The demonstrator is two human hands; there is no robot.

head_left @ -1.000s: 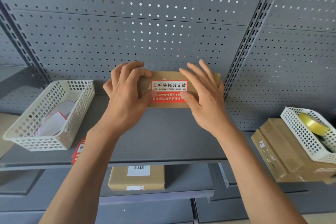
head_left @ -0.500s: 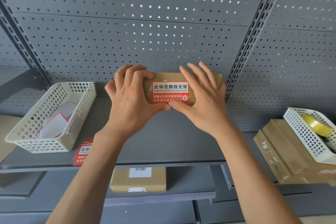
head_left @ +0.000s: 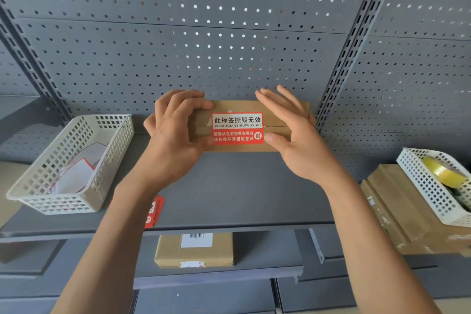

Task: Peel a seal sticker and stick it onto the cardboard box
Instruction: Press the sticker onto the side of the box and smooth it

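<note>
sticker (head_left: 237,128), red and white, lies flat across the flap seam of the box (head_left: 277,115), which stands at the back of a grey shelf (head_left: 229,191) against the pegboard (head_left: 204,53) — a spot that seems chosen so the board braces the box while it is pressed. going left to right: a white basket (head_left: 107,160) at the shelf's left end holds white-backed sheets, probably spent or spare backings kept within reach; more red stickers (head_left: 153,211) lie near the shelf's front edge, partly hidden by the left forearm. left hand (head_left: 175,132) grips the box's left end, fingers curled over its top edge and thumb at the sticker's lower left corner, apparently to steady the box and hold that corner down. right hand (head_left: 293,135) is released, fingers straight and spread over the box's right end, thumb tip touching the sticker's right edge, likely smoothing it across the seam. the placement looks all but finished, with only a last rub along the edges perhaps wanted. on the lower shelf sits a second box (head_left: 193,250), already labelled. at far right a second basket (head_left: 428,186) holding yellow tape (head_left: 443,171) rests on a stack of cartons (head_left: 397,211).
</note>
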